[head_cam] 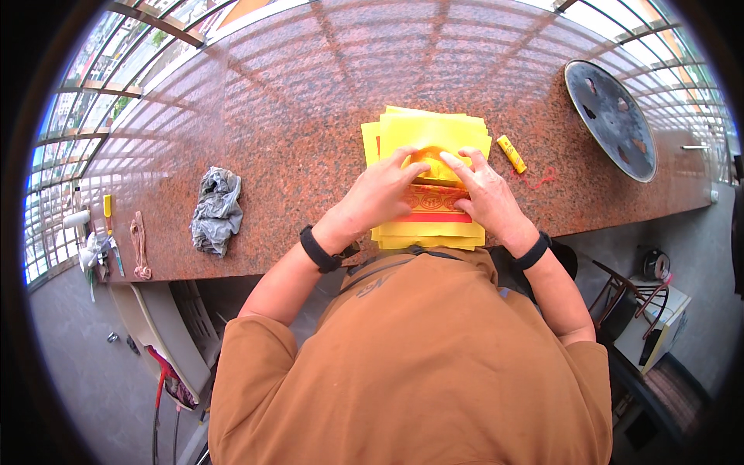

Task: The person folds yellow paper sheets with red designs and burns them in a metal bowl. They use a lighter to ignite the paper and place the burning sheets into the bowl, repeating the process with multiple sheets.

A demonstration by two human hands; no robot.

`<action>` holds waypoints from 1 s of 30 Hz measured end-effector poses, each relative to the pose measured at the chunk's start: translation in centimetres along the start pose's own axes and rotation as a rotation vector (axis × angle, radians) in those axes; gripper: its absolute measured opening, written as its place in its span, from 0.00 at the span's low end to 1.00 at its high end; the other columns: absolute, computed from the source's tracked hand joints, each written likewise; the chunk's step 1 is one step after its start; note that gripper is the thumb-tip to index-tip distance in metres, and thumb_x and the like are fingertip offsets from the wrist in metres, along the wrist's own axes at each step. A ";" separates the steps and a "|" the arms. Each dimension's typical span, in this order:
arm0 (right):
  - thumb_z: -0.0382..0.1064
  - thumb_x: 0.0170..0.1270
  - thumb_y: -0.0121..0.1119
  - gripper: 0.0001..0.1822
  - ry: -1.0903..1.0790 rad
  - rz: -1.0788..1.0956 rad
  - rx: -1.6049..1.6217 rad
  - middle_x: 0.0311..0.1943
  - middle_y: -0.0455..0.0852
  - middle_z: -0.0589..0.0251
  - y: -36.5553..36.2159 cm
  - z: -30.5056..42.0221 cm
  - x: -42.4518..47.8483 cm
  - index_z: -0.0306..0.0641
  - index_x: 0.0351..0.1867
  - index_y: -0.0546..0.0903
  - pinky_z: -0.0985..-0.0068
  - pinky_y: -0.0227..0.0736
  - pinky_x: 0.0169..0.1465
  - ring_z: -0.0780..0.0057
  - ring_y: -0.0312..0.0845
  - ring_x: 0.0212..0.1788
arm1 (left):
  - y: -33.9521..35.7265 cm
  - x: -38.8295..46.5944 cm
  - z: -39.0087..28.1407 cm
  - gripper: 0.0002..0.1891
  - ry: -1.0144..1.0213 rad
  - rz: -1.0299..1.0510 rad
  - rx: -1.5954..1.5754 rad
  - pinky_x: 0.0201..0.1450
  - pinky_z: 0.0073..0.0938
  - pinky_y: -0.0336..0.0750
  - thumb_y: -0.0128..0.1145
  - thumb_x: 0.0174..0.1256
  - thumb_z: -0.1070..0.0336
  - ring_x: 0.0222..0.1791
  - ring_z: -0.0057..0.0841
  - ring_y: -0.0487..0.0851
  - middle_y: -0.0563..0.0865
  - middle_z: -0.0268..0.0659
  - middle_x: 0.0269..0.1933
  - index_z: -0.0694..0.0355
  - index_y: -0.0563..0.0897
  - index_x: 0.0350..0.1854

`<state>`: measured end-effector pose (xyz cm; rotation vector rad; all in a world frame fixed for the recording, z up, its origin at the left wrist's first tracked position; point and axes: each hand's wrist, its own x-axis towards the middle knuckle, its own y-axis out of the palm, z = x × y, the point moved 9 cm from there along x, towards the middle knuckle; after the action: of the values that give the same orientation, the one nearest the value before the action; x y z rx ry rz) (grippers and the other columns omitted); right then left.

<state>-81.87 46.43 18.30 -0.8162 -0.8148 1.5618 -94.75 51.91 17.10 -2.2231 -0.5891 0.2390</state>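
Note:
A stack of yellow joss paper [433, 125] lies on the granite counter in front of me, its edges uneven. On top is a sheet of joss paper [431, 200] with red printed patterns and a red band. Its gold far part [430, 158] bulges up between my hands. My left hand [383, 186] grips the sheet from the left with bent fingers. From the right, my right hand [485, 186] holds it, with the index finger on the raised gold part and the thumb low on the printed part. My palms hide the sheet's side edges.
The speckled granite counter [290, 163] carries a small yellow packet [511, 154], a red string [540, 179], a large dark round tray [610, 119], a crumpled grey plastic bag [216, 210] and a yellow-handled tool [108, 208]. Metal window bars [104, 90] border it. A chair [622, 296] stands lower right.

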 end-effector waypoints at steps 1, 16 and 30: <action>0.25 0.45 0.73 0.43 0.011 -0.017 0.000 0.58 0.73 0.51 0.1 -0.1 0.0 0.48 0.67 0.71 0.62 0.80 0.54 0.51 0.79 0.53 | 0.3 0.0 0.2 0.41 -0.030 0.027 -0.008 0.64 0.40 0.73 0.75 0.42 0.69 0.63 0.47 0.75 0.70 0.44 0.67 0.52 0.72 0.65; 0.27 0.56 0.54 0.05 -0.234 -0.246 -0.177 0.41 0.82 0.57 -4.7 4.3 -2.2 0.37 0.35 0.77 0.65 0.74 0.47 0.58 0.81 0.43 | -5.4 -2.1 -1.4 0.42 -0.126 -0.235 0.015 0.71 0.51 0.63 0.71 0.58 0.55 0.75 0.45 0.61 0.63 0.47 0.75 0.48 0.66 0.75; 0.27 0.56 0.53 0.04 -0.161 -0.213 -0.219 0.31 0.79 0.58 -4.4 4.5 -3.0 0.38 0.32 0.76 0.66 0.73 0.39 0.58 0.79 0.36 | -7.0 -3.4 -1.0 0.35 -0.134 -0.387 -0.042 0.66 0.43 0.70 0.65 0.65 0.61 0.57 0.38 0.83 0.87 0.38 0.52 0.59 0.66 0.73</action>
<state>-83.13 43.70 24.63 -0.7387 -1.1669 1.3767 -99.73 53.58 22.96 -2.0921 -1.0887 0.1762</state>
